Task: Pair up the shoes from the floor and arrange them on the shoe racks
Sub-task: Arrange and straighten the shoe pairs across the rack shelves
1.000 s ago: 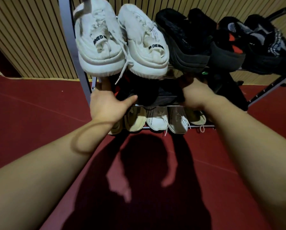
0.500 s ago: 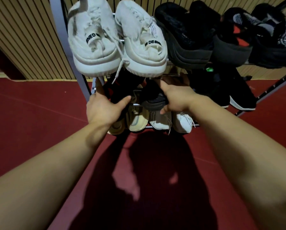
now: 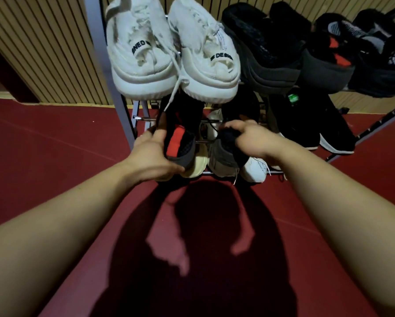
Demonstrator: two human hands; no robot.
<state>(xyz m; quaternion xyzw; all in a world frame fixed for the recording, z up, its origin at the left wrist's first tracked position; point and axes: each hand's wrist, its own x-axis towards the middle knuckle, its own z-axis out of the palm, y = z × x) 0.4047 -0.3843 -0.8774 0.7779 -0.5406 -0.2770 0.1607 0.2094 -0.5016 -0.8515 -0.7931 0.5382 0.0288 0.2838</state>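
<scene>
My left hand (image 3: 150, 154) grips the heel of a black shoe with a red patch (image 3: 180, 140) at the front of the middle shelf. My right hand (image 3: 249, 138) grips the heel of the matching black shoe (image 3: 228, 152) just to its right. Both shoes point into the shoe rack (image 3: 105, 53), under a pair of white sneakers (image 3: 171, 53) on the top shelf. Cream and white shoes (image 3: 253, 170) line the bottom shelf, partly hidden behind the held pair.
Black fuzzy slippers (image 3: 267, 49) and dark shoes with red and grey insoles (image 3: 338, 46) fill the top shelf's right side. A black sneaker pair (image 3: 317, 126) sits on the middle shelf at right. Red floor (image 3: 43, 145) spreads around; a slatted wooden wall (image 3: 43, 46) stands behind.
Both hands have drawn back toward me with the two black shoes, whose heels now stick out past the middle shelf's front. The red patch on the left shoe has come into sight.
</scene>
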